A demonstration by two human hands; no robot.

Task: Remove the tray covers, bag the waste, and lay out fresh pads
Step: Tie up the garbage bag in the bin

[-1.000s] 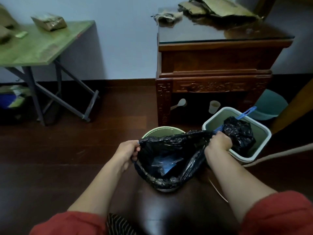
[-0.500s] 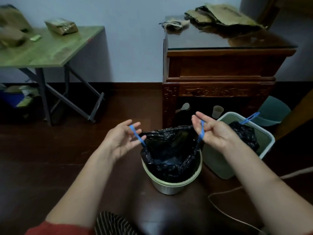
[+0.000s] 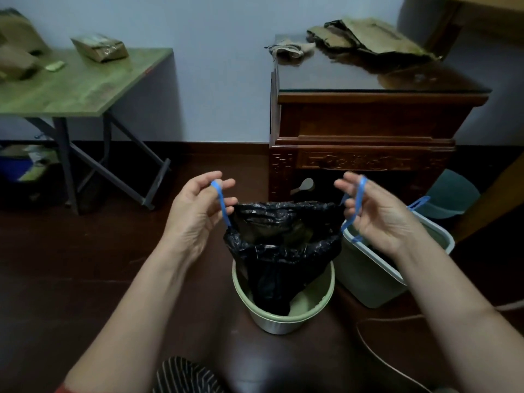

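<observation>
- Green tabletop of a folding table fills the far left, with brown packets on it. It is well apart from our hands and, we judge, has no part in this step.
- Our left hand is palm-up, its fingers curled through the left drawstring with the thumb closing beside it. Hooked this way, the pull goes up and out to the left.
- Between our hands hangs the black bag. Its mouth is gathered but gaping, and its lower part sits down inside the round bin on the near floor. We hold the strings rather than the film, probably so the mouth cinches as the bag lifts and the waste stays in.
- Our right hand mirrors the left, fingers bent round the right drawstring, which runs down to the bag's right edge.
- Just right of the round bin stands a square bin. Whether the two touch, we cannot tell. A blue string pokes up at its far rim, so we take it as the next one to bag.
- Behind it, a dark wooden cabinet carries flattened cardboard. No trays or pads are in sight.
- We judge the bagging is mid-way. An uneven pull could tip the light bin.
</observation>
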